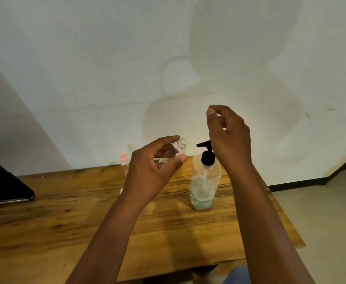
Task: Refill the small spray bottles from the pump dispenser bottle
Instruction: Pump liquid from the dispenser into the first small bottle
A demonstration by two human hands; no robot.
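L hand (153,165) gripping small clear spray bottle (173,151) w/ open neck, tilting it above table (65,212), R hand (227,134) hovering over pump dispenser bottle (204,179) nr far edge, fingers loosely curled, holding nothing, pink-capped bottle (123,158) standing at far edge behind L hand.

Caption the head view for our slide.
Left hand holds an uncapped spray bottle beside the pump dispenser bottle.

No text can be read; the pump dispenser bottle (203,185) label is blurred
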